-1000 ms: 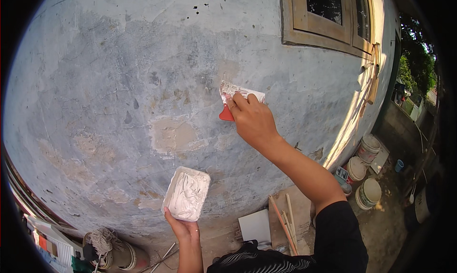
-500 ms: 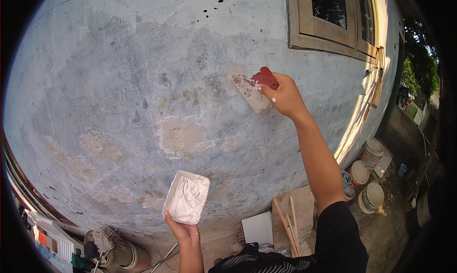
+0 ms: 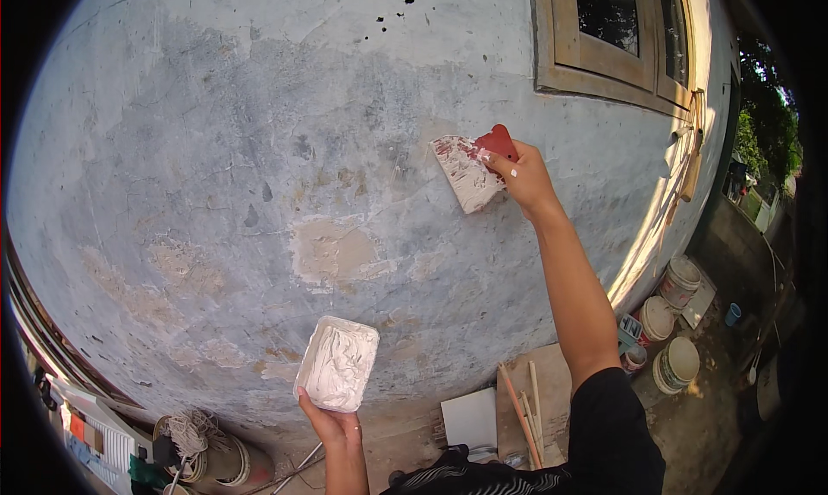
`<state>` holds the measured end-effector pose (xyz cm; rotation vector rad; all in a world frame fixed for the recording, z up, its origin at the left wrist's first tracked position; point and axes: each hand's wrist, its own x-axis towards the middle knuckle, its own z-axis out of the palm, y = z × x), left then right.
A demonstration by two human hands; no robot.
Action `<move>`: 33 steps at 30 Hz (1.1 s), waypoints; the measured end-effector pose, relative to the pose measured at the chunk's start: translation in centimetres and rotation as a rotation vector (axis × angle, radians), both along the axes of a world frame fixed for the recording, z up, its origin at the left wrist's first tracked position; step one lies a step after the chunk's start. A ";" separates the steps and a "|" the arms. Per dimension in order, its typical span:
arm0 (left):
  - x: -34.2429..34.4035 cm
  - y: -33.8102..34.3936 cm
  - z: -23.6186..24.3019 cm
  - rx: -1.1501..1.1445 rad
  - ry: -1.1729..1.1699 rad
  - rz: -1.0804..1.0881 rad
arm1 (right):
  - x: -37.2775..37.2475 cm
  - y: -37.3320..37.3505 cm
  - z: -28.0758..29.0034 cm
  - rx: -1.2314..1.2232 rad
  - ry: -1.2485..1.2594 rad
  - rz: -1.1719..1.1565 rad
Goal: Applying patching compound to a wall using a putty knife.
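Note:
My right hand grips the red handle of a wide scraper against or just off the pale blue wall, with the blade's face smeared in white paste. Below and left of it, my left hand holds a white rectangular tray with thick white paste in it. The wall is cracked and blotchy, with a beige filled patch between my hands and more pale patches toward the lower left. I cannot tell whether the blade touches the wall.
A wooden-framed window is at upper right. Paint buckets and a small blue cup stand at lower right. Boards and poles lean at the wall's foot. A mop head rests by buckets at lower left.
My right hand has turned over and moved to the right, so the red handle now points up and the coated blade hangs down-left. The left hand and tray have barely moved. The view has shifted slightly.

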<state>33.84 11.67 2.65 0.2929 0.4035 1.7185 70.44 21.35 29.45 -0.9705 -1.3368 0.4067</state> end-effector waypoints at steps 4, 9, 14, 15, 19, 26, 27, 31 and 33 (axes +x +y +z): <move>0.1 0.3 0.0 -0.005 -0.004 0.002 | -0.2 0.5 -0.4 0.024 0.003 -0.082; 0.1 0.6 0.0 -0.002 0.008 0.008 | 0.3 0.5 -0.6 -0.003 0.027 -0.096; 0.2 0.6 0.4 -0.016 0.006 0.038 | -0.2 -1.1 -0.1 0.040 0.114 0.019; 0.2 0.6 0.4 -0.005 0.010 0.026 | -0.5 -1.0 -0.1 0.055 0.107 0.040; 0.5 0.7 0.5 -0.005 0.017 0.016 | -0.9 1.0 -0.8 0.046 0.005 -0.149; -0.1 0.6 0.5 0.014 0.013 0.030 | -0.6 -1.3 -1.8 0.151 0.046 -0.254; -0.1 0.6 0.6 0.000 0.010 0.043 | -0.8 -2.0 -1.2 0.152 0.045 -0.253; 0.0 0.7 0.5 0.007 0.013 0.033 | -2.9 -4.0 0.8 0.417 -0.118 -0.345; 0.3 0.6 0.8 0.001 0.019 0.028 | -4.0 -4.0 1.5 0.716 -0.768 -0.745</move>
